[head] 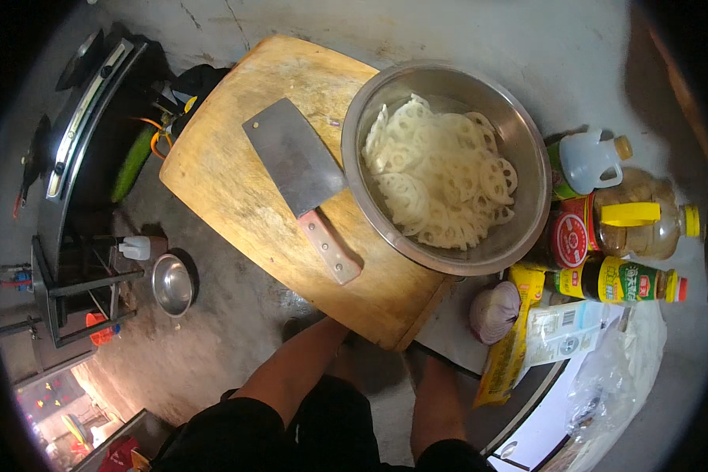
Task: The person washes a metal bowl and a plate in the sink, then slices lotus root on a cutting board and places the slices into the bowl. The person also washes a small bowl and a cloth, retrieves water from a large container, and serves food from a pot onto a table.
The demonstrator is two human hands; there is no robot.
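Observation:
Neither of my hands is in view; both forearms reach under the near edge of a wooden cutting board point(242, 236) and are hidden beyond that edge. A cleaver lies flat on the board, its dark blade point(295, 156) pointing up and left and its pinkish riveted handle point(330, 248) towards me. The blade's corner is close to a large steel basin point(534, 236) at the board's right side. Many lotus root slices point(442, 171) lie in the basin, seemingly in water. Right of the board's near corner sits a purple onion point(495, 312).
Right of the basin are a large oil bottle point(619, 230), a soy sauce bottle point(631, 280), a pale jug point(590, 162) and plastic packets point(563, 333). A small steel bowl point(173, 286), a green gourd point(134, 162) and a black metal stand point(53, 295) are at left.

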